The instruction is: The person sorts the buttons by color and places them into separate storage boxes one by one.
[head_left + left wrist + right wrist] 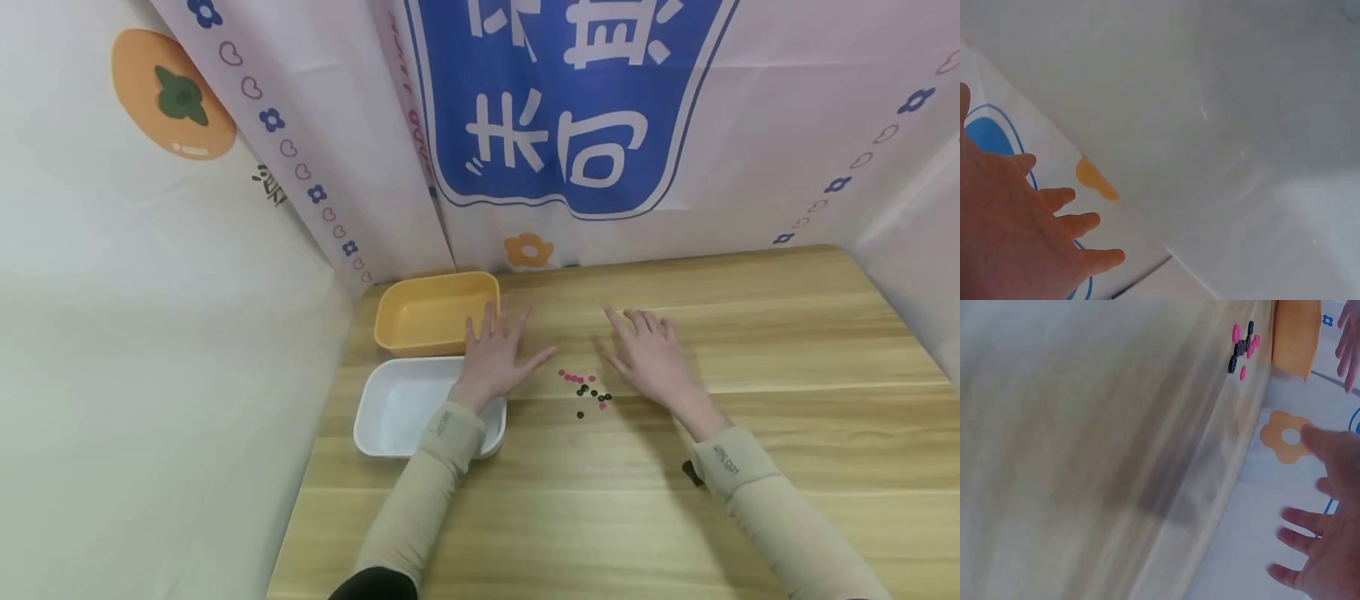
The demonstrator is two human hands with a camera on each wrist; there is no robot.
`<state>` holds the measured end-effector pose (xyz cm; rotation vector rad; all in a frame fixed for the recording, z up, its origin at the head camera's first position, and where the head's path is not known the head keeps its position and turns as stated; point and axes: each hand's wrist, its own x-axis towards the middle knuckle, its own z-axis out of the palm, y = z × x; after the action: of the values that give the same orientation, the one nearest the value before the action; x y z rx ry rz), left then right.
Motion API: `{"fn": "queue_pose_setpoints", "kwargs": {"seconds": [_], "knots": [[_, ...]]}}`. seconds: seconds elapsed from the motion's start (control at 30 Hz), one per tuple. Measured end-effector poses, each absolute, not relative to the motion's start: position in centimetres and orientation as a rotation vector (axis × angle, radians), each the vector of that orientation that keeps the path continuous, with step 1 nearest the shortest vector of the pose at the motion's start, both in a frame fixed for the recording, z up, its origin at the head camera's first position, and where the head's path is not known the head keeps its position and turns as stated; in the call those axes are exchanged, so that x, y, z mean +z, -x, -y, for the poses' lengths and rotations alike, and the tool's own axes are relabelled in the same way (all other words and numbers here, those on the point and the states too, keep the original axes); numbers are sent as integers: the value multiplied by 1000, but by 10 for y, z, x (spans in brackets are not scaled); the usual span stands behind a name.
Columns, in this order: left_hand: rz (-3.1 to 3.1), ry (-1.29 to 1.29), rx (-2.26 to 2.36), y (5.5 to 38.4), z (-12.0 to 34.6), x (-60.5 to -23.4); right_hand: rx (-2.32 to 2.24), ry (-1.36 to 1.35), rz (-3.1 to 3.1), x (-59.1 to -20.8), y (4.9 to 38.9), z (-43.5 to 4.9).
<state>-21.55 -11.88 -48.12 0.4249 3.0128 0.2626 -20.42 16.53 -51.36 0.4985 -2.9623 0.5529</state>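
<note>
Small flat round pieces lie loosely scattered at the centre of the head view: bright pink discs [574, 379], several in a short row, and black discs [581, 415], mostly just below them, one set a little apart towards the bottom of the frame. They rest on a pale wood-grain tabletop [570, 525].

To the right of the discs, the bare right hand [651, 358] is spread, fingers apart, and holds nothing. To their left, the bare left hand [491, 362] is likewise splayed wide, with nothing in its grasp; it overlaps the right ends of two trays in the head view, and whether it touches either I cannot tell.

The shallow white rectangular tray with rounded corners [397, 408] sits left of centre, and the yellow-orange rectangular tray of similar shape [427, 317] lies just above it in the frame.

Both arms wear beige long sleeves [787, 508]. Across the top of the frame hangs a whitish printed cloth [765, 125] bearing a large blue panel with white characters [555, 83].
</note>
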Motion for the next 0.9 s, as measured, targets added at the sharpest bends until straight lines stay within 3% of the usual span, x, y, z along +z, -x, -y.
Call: {"fn": "queue_pose_setpoints", "kwargs": {"seconds": [0.5, 0.9], "knots": [[-2926, -336, 396, 190, 170, -435, 1359, -508, 2920, -536, 202, -155], [-2972, -318, 416, 160, 260, -430, 1480, -519, 2941, -550, 206, -155]]}}
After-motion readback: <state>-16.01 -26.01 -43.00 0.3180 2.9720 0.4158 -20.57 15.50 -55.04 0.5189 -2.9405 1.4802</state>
